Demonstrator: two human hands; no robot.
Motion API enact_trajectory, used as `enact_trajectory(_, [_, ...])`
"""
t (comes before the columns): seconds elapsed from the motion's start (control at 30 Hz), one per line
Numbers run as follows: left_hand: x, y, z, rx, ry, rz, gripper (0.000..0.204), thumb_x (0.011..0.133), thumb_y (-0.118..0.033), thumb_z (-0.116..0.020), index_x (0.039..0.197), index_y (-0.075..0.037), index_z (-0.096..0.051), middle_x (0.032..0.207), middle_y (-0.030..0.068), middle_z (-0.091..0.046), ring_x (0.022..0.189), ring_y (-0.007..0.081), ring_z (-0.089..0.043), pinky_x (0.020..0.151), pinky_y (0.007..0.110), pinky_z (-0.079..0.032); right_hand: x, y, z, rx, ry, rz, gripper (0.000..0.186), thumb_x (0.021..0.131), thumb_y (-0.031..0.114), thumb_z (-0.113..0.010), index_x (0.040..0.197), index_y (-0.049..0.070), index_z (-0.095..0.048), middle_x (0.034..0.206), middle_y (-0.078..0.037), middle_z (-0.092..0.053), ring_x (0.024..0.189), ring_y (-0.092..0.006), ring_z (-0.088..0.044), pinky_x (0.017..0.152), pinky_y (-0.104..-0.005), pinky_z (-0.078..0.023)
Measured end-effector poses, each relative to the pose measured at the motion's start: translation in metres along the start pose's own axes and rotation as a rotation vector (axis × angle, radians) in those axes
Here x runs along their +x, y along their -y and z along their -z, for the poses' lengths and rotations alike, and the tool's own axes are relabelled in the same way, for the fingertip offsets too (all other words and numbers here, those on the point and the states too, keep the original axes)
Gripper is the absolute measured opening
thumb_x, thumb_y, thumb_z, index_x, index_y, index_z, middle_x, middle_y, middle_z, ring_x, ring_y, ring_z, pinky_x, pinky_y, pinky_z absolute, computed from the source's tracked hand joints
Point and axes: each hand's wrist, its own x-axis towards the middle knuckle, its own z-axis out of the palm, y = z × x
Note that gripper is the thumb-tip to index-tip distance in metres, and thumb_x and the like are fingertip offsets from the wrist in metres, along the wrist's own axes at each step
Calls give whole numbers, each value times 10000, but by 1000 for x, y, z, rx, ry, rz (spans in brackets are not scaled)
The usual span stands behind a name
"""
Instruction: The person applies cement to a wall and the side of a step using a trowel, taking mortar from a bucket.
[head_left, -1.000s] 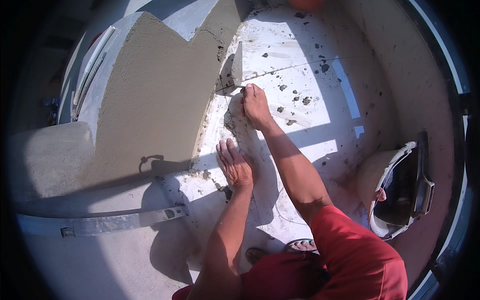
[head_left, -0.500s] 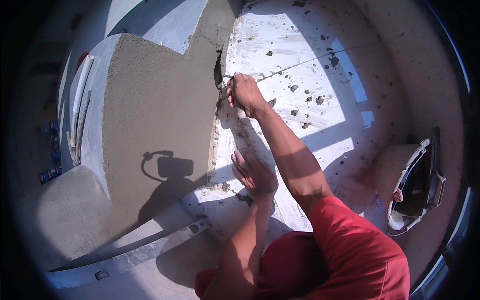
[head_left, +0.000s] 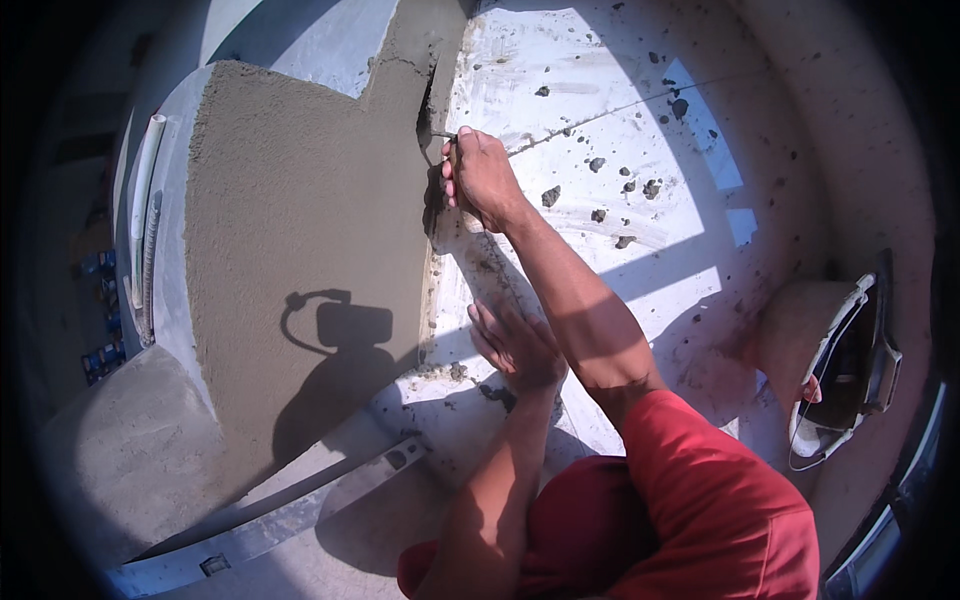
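My right hand (head_left: 480,175) is closed round the handle of a trowel. Its thin, dark blade (head_left: 426,115) shows nearly edge-on against the right edge of a patch of wet grey mortar (head_left: 300,200). The handle is mostly hidden in my fist. Closer to me, my left hand (head_left: 518,345) is open with fingers spread, palm down over the white, mortar-spattered surface (head_left: 600,120); whether it presses on that surface I cannot tell. It holds nothing.
Mortar crumbs (head_left: 598,214) lie scattered over the white surface. A bucket (head_left: 800,330) with a crusted rim stands at right. A long metal straightedge (head_left: 270,525) runs across the lower left, and pale pipes (head_left: 147,220) line the far left. My shadow falls on the mortar.
My right hand and the trowel have moved slightly up and left along the mortar's edge. My left hand stays in nearly the same place, still open. The view has shifted a little.
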Motion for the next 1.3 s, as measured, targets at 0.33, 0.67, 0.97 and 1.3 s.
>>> enact_trajectory(0.33, [-1, 5, -6, 57, 52, 38, 724, 1057, -281, -561, 1631, 64, -286, 1693, 324, -274, 1628, 497, -198, 1307, 618, -137, -20, 12, -21, -206, 0, 103, 451, 1190, 347, -321, 1025, 6, -566, 727, -44, -566, 542, -140, -547, 493, -338, -497])
enact_trajectory(0.67, [-9, 16, -20, 202, 33, -73, 882, 988, -488, -657, 1600, 64, -342, 1695, 297, -272, 1636, 475, -200, 1301, 628, -160, -36, -35, -31, -576, -97, 463, 478, 1201, 351, -317, 997, -8, -559, 660, -99, -562, 523, -214, -598, 563, -409, -518])
enact_trajectory(0.97, [-15, 22, -18, 105, 7, -74, 826, 1060, -436, -558, 1652, 64, -271, 1697, 299, -290, 1637, 456, -209, 1314, 613, -148, -68, -47, 7, -349, -6, 163, 463, 1201, 389, -344, 1050, 12, -567, 711, -58, -564, 558, -142, -582, 480, -340, -485])
enact_trajectory(1.3, [0, 2, -5, 64, -39, -50, 659, 1068, -280, -462, 1556, 155, -377, 1628, 371, -342, 1579, 538, -278, 1296, 632, -198, 50, -4, 22, 52, -56, 4, 443, 1182, 352, -319, 999, 30, -561, 736, -51, -558, 572, -148, -546, 485, -335, -512])
